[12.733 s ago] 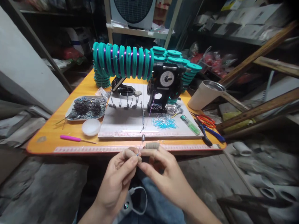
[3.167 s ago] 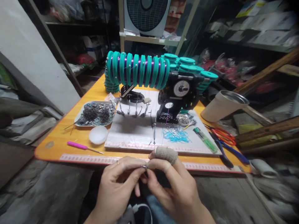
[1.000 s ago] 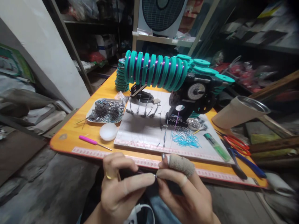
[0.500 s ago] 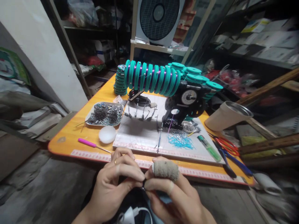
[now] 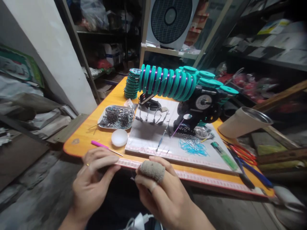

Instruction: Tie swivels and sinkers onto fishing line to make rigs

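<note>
My left hand (image 5: 92, 180) is raised in front of the table edge, thumb and forefinger pinched together; anything between them is too fine to make out. To its right, my right hand (image 5: 163, 188) is closed, with a small dark, shiny piece showing at its fingertips, its kind unclear. A grey fabric wrap (image 5: 153, 171) covers one finger of the right hand. Beyond the hands, a thin blue-grey wrapped strand (image 5: 160, 139) hangs over the white board (image 5: 144, 143). Closest to the left hand lies a pink-handled tool (image 5: 99, 144) with a slim metal shaft.
Teal spools (image 5: 168, 81) line a black stand (image 5: 203, 102). A tray of metal parts (image 5: 102, 111) and a white round container (image 5: 119, 138) stand left. Blue wire pieces (image 5: 192, 147), a green lighter (image 5: 224, 156), pliers (image 5: 255, 174) and a white cup (image 5: 244, 123) are right. A pink ruler strip (image 5: 206, 180) runs along the front edge.
My hands, fingertips together before, are now apart, the left one further left. The view has shifted, so the table sits further right. The hanging strand now slants.
</note>
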A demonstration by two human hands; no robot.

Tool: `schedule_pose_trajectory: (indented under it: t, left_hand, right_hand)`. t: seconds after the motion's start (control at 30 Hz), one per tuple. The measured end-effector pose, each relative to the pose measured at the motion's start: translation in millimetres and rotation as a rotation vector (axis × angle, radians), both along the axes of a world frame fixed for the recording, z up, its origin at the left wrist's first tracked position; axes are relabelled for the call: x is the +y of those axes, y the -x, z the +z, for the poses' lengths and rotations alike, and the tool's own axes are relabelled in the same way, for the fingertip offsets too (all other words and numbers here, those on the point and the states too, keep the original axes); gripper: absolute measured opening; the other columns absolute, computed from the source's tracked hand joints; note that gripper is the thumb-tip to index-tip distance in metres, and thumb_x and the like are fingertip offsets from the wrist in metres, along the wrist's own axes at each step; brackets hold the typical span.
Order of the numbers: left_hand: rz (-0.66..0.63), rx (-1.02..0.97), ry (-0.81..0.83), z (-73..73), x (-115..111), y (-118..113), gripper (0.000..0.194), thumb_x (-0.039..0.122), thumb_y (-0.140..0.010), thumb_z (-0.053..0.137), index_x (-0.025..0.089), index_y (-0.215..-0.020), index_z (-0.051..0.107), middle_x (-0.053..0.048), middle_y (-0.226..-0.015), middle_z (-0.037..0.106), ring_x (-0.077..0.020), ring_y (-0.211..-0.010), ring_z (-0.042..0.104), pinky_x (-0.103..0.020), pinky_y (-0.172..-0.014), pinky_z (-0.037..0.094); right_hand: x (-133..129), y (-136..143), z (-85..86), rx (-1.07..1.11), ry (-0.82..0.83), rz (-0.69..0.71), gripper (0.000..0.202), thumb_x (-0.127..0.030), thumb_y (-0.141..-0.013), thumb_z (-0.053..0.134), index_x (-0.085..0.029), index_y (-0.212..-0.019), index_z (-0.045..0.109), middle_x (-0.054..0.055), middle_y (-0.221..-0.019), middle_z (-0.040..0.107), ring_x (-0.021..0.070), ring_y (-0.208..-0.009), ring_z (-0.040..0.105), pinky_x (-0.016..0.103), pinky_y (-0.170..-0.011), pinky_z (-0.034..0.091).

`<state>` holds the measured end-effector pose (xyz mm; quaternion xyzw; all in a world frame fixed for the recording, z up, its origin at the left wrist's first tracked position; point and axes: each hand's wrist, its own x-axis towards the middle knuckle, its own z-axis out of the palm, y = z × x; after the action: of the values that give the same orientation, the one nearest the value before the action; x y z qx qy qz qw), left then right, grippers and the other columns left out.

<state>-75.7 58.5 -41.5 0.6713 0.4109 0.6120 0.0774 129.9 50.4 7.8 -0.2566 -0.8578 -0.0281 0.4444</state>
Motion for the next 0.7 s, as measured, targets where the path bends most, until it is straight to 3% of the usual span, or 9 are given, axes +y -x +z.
schedule_pose_trajectory:
  t: [0.07,0.13,0.23,0.37,0.47,0.5,0.6,0.7]
  left_hand:
    - [0.138,0.340,0.018,-8.5,5.9,20.1,0.027,0.015,-0.085,0.073,0.025,-0.110,0.070,-0.006,-0.106,0.071,-0.0266,-0.105,0.062,-0.043,-0.096,0.041]
    - [0.162,0.580,0.048,-17.1,10.2,34.9,0.034,0.024,-0.090,0.069,0.024,-0.124,0.065,-0.011,-0.120,0.070,-0.0314,-0.116,0.059,-0.048,-0.101,0.037]
    - [0.120,0.681,0.021,-27.4,11.6,45.9,0.038,0.022,-0.092,0.066,0.023,-0.129,0.062,-0.011,-0.119,0.072,-0.0301,-0.113,0.062,-0.046,-0.099,0.039]
    - [0.072,0.561,-0.123,-27.8,2.4,44.0,0.033,0.004,-0.085,0.069,0.024,-0.112,0.070,-0.005,-0.099,0.076,-0.0237,-0.099,0.069,-0.040,-0.089,0.045]
    - [0.037,0.397,-0.177,-15.8,-12.5,21.0,0.041,-0.003,-0.078,0.073,0.023,-0.110,0.072,-0.002,-0.092,0.075,-0.0192,-0.087,0.070,-0.038,-0.089,0.050]
    - [0.009,0.289,-0.159,-10.8,-17.9,8.5,0.043,-0.005,-0.076,0.073,0.022,-0.111,0.071,-0.001,-0.090,0.073,-0.0173,-0.084,0.070,-0.034,-0.085,0.054]
    - [-0.101,0.039,0.119,1.7,-30.4,-33.2,0.031,-0.001,-0.084,0.067,0.021,-0.107,0.068,0.000,-0.090,0.071,-0.0114,-0.080,0.069,-0.020,-0.072,0.057]
    - [-0.219,-0.129,0.251,5.6,-34.3,-63.3,0.024,0.004,-0.088,0.064,0.023,-0.102,0.067,0.003,-0.086,0.071,-0.0097,-0.079,0.069,-0.017,-0.073,0.057]
  right_hand:
    - [2.6,-2.7,-1.8,-0.002,0.022,-0.009,0.012,-0.002,-0.089,0.061,-0.009,-0.096,0.068,0.010,-0.091,0.074,0.0165,-0.087,0.069,0.036,-0.105,0.053]
    - [4.2,-5.8,-2.6,0.022,0.046,-0.007,0.014,-0.001,-0.087,0.062,-0.010,-0.095,0.067,0.010,-0.089,0.073,0.0166,-0.087,0.069,0.036,-0.103,0.054]
    - [4.0,-9.3,-3.6,0.047,0.080,-0.002,0.017,0.001,-0.086,0.061,-0.011,-0.098,0.065,0.008,-0.089,0.071,0.0171,-0.087,0.067,0.037,-0.098,0.056]
    - [-2.5,-12.9,-7.9,0.130,0.186,-0.053,0.022,0.000,-0.086,0.060,-0.015,-0.101,0.063,0.008,-0.096,0.066,0.0176,-0.096,0.064,0.030,-0.091,0.057]
    - [-9.0,-14.3,-12.6,0.241,0.283,-0.083,0.023,-0.001,-0.085,0.059,-0.018,-0.100,0.062,0.006,-0.098,0.064,0.0144,-0.096,0.063,0.022,-0.088,0.055]
    - [-10.9,-14.4,-14.1,0.274,0.313,-0.090,0.023,-0.002,-0.085,0.059,-0.019,-0.100,0.062,0.005,-0.099,0.064,0.0135,-0.096,0.063,0.022,-0.088,0.054]
    - [-14.5,-13.9,-17.9,0.360,0.375,-0.120,0.023,-0.003,-0.086,0.060,-0.021,-0.100,0.062,0.003,-0.099,0.064,0.0126,-0.097,0.063,0.023,-0.093,0.051]
    - [-15.9,-14.0,-20.2,0.407,0.404,-0.146,0.023,-0.004,-0.087,0.060,-0.022,-0.100,0.062,0.001,-0.098,0.063,0.0121,-0.098,0.063,0.023,-0.095,0.049]
